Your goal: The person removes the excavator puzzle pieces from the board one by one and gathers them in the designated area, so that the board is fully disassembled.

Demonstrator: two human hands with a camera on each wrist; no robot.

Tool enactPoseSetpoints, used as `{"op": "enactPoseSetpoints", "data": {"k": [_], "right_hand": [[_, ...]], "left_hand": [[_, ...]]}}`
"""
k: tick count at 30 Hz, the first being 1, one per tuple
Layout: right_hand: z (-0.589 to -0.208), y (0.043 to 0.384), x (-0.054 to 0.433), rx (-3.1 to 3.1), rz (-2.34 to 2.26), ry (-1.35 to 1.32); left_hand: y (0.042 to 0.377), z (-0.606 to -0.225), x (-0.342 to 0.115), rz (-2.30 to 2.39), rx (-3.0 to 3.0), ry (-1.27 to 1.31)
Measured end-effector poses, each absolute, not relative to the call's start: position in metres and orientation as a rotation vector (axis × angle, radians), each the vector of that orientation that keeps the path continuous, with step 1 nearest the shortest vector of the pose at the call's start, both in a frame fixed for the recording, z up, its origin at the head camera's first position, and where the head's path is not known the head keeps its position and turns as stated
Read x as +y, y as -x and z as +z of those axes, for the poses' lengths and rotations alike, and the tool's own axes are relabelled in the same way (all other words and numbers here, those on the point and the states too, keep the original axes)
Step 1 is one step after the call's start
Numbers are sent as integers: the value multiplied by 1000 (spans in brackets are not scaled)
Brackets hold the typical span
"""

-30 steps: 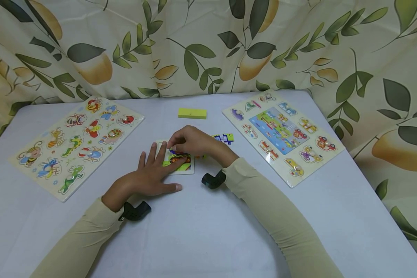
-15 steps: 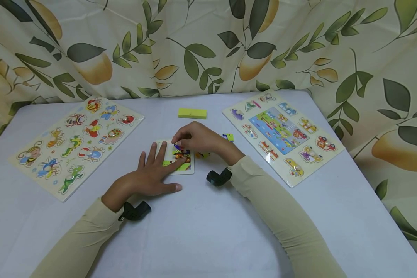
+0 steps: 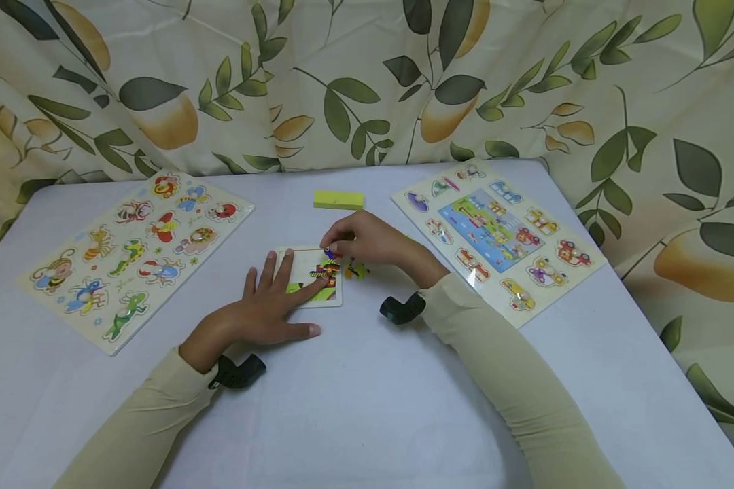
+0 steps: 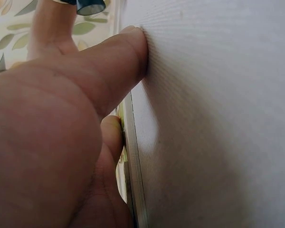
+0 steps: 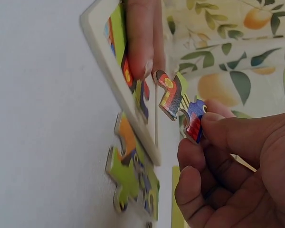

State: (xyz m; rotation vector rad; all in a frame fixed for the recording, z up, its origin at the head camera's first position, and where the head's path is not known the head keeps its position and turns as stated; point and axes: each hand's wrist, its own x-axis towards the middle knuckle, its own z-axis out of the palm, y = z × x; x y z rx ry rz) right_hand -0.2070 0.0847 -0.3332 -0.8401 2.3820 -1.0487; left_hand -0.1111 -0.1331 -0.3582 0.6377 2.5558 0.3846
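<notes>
A small white puzzle tray [image 3: 302, 259] lies on the table with colourful pieces in its lower right part. My left hand [image 3: 266, 305] is spread with straight fingers, the index finger pressing on the pieces and the thumb touching the tablecloth. Between thumb and fingers, my right hand [image 3: 370, 238] pinches a jigsaw piece [image 5: 171, 97] coloured black, red and blue. In the right wrist view this piece is raised and tilted beside the tray's upper right part. Loose jigsaw pieces [image 3: 356, 271] lie just right of the tray, partly under the right hand.
An insect puzzle board [image 3: 162, 261] lies at the left, and a vehicle puzzle board [image 3: 428, 204] at the right. Behind the hands is a yellow-green block [image 3: 338, 200]. A leaf-patterned curtain [image 3: 342, 41] hangs along the table's back edge.
My right hand has moved rightward across the tray with the pinched jigsaw piece, uncovering more of the tray and the loose pieces beside it. The left hand stays in place.
</notes>
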Motion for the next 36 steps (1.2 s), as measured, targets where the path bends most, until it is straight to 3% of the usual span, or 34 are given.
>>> {"op": "enactPoseSetpoints", "data": {"k": [20, 36], "right_hand": [[-328, 211, 124, 2316, -952, 848], [-324, 211, 149, 2294, -836, 686]], "left_hand": [[113, -363, -132, 361, 2564, -618], [112, -362, -133, 377, 2566, -621]]}}
